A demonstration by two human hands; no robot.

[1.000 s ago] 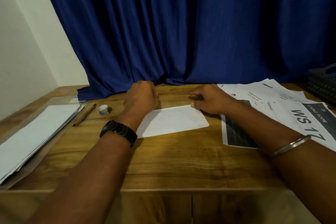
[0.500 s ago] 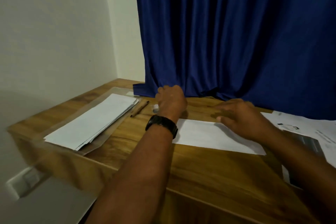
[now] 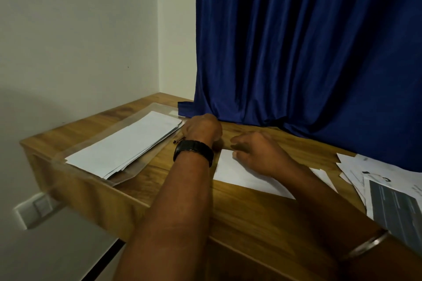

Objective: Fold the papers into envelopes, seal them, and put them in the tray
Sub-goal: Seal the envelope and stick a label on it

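A folded white paper (image 3: 246, 178) lies flat on the wooden desk (image 3: 251, 217). My right hand (image 3: 258, 153) rests on the paper's far left part with its fingers loosely bent. My left hand (image 3: 201, 128), with a black watch on the wrist, reaches past the paper's left end, beside the right edge of the clear tray (image 3: 137, 112). Its fingers are hidden behind the back of the hand, so what it touches is not visible. The tray holds a stack of white envelopes (image 3: 127, 143).
Loose printed sheets (image 3: 388, 189) lie spread at the right of the desk. A dark pencil end (image 3: 175, 141) shows beside my left wrist. A blue curtain (image 3: 296, 52) hangs along the desk's back edge. A white wall borders the left side.
My view has swung to the left. My left hand moved left off the paper to the spot where a small pot and pencil lay. My right hand slid left along the paper.
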